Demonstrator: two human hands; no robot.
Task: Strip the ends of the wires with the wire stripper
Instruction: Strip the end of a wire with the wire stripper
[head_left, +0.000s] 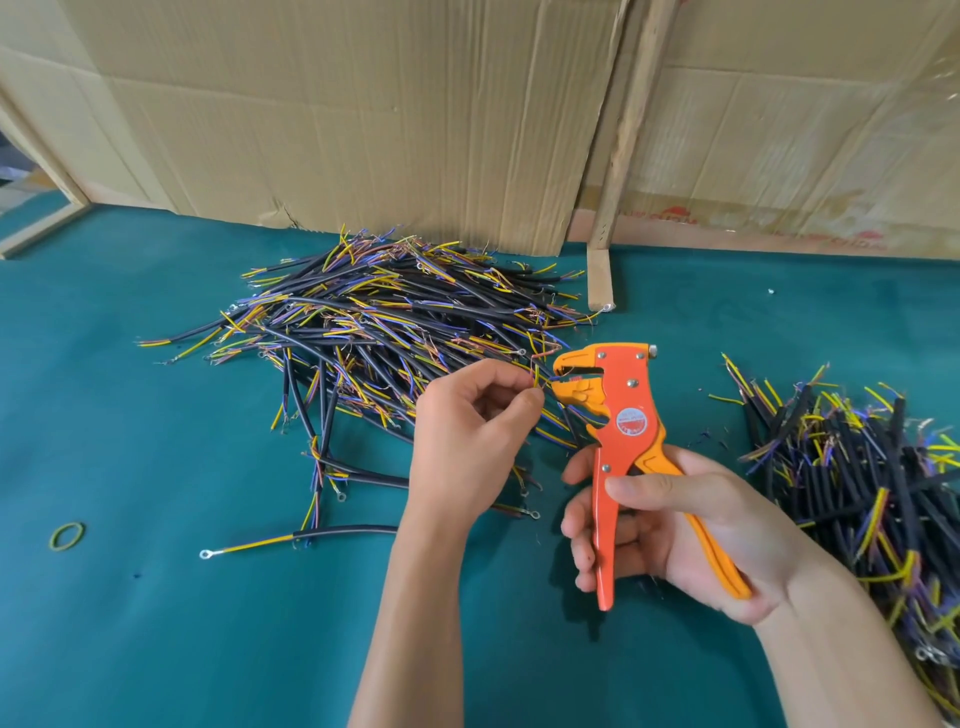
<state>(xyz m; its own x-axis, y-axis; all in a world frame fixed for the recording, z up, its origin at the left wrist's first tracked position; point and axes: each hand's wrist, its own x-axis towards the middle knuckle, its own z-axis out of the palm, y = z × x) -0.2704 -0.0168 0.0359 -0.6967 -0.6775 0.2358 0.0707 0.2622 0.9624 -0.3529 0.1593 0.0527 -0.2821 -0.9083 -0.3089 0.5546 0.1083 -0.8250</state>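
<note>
My right hand (691, 525) grips the handles of an orange wire stripper (621, 415), held upright with its jaws apart and pointing left. My left hand (470, 431) pinches a thin yellow wire end (536, 375) between thumb and forefinger, right at the mouth of the jaws. The rest of that cable is hidden behind my left hand. A big heap of black cables with yellow, blue and brown cores (384, 322) lies behind my left hand. A second heap of cables (862, 478) lies to the right of the stripper.
Everything sits on a teal cloth table (156, 623). One loose cable with a ring terminal (291, 538) lies left of my left forearm, and a green rubber band (67, 536) is further left. Cardboard sheets (363, 114) and a wooden post (618, 171) wall off the back.
</note>
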